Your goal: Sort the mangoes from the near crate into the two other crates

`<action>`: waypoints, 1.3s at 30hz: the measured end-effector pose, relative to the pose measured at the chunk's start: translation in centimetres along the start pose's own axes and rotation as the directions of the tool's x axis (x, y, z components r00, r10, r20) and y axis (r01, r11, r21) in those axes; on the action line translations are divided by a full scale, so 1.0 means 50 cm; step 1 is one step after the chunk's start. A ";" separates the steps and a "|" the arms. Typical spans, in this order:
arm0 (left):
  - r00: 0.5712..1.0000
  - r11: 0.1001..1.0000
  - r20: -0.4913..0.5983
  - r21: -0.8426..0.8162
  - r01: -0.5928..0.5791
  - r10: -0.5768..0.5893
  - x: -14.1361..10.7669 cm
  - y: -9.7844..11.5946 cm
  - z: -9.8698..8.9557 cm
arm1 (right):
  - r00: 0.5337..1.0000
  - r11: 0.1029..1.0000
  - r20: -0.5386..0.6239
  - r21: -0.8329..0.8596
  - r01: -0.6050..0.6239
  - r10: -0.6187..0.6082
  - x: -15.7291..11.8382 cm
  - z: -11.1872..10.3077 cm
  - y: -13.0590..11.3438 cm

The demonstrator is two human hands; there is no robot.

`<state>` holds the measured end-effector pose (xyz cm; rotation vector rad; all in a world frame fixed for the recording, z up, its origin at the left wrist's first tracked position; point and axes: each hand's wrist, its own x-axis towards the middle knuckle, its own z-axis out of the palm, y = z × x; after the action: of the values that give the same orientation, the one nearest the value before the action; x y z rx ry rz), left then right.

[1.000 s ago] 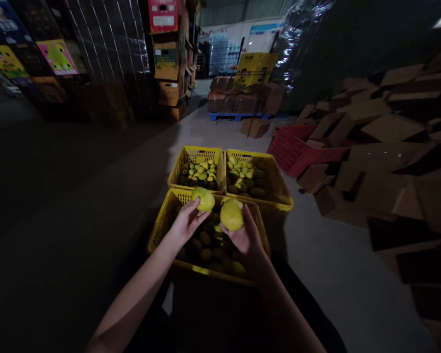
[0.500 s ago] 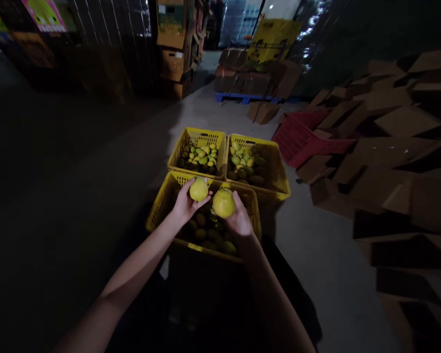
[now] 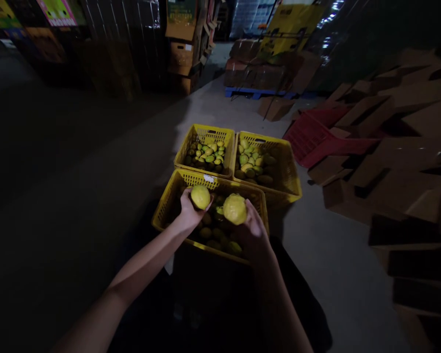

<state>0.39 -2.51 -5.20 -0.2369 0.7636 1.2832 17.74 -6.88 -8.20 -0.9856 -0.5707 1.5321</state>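
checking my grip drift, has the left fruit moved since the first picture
Yes. The left fruit overlapped the near crate's back rim; now it shows below that rim, lower in view.

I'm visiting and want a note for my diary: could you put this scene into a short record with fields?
Left hand: holds a yellow-green fruit
Right hand: holds another yellow-green fruit
Below the hands: near yellow crate, fruit inside
Beyond it: two more yellow crates side by side, both holding fruit
To the right: red crate, cardboard boxes
Further back: blue pallet, loaded
Light: dim
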 end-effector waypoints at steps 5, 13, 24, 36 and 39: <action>0.996 0.999 0.070 -0.008 0.051 -0.050 -0.013 0.018 -0.012 | 0.956 0.946 0.096 0.149 -0.289 0.277 0.009 0.045 -0.002; 0.977 0.991 0.179 0.076 0.106 -0.119 -0.053 0.034 -0.005 | 0.956 0.919 0.141 0.269 -0.287 0.257 0.005 0.065 0.008; 0.819 0.864 0.532 0.495 -0.095 -0.215 -0.067 0.029 0.004 | 0.952 0.998 0.305 0.057 -0.006 -0.012 -0.037 0.096 -0.007; 0.781 0.755 0.532 0.644 -0.123 -0.327 -0.047 0.045 -0.008 | 0.957 0.987 0.281 -0.117 0.109 -0.072 -0.034 0.088 -0.004; 0.766 0.724 0.557 0.665 -0.181 -0.320 -0.051 0.046 -0.004 | 0.942 0.954 0.283 -0.183 0.237 -0.179 -0.039 0.084 -0.004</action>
<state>-2.04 -3.91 -3.19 0.7684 0.5624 0.8177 14.32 -8.02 -5.32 -0.8539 -1.0172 1.4386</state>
